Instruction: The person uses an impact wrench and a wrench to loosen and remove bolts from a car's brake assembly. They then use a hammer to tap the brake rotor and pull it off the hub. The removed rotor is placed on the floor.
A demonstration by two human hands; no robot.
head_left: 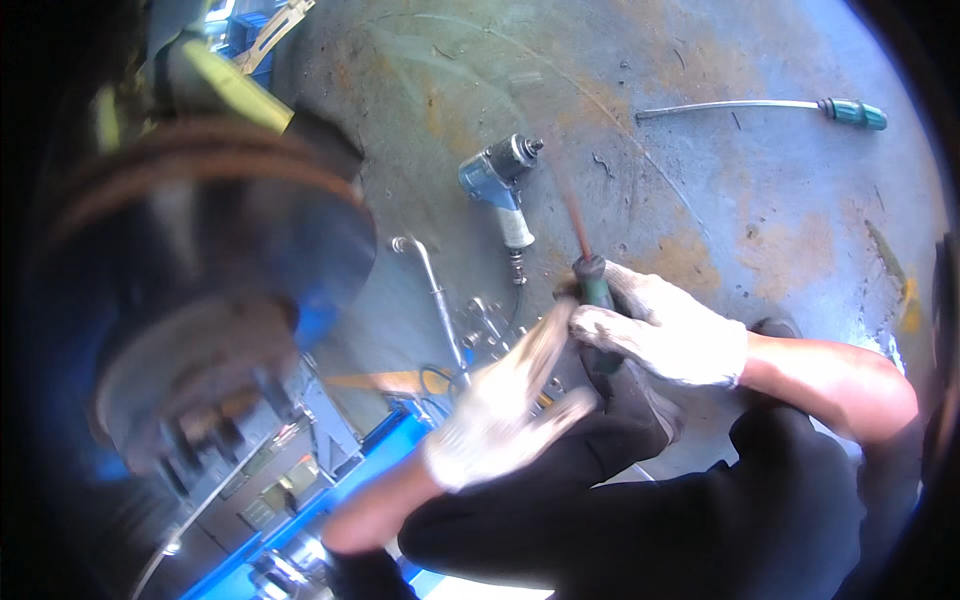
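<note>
My right hand [665, 330], in a dirty white work glove, grips the green and black handle of a screwdriver [594, 288]. The tool's thin reddish shaft points up and away, smeared by motion. Close beside the handle is my left hand [500, 410], gloved the same way and blurred. Its fingers are stretched out and the thumb stands apart, with nothing held in it. Whether its fingertips touch the handle I cannot tell. Beyond both hands an impact wrench [495, 180] with a hose at its grip lies on the floor.
A rusty wheel hub with a brake disc [210, 290] looms large at the left. Left of my hands lie a long-handled socket wrench [437, 290] and several sockets. A blue-edged tool tray [395, 440] stands at lower left. A green-handled pry bar [855, 113] rests far right.
</note>
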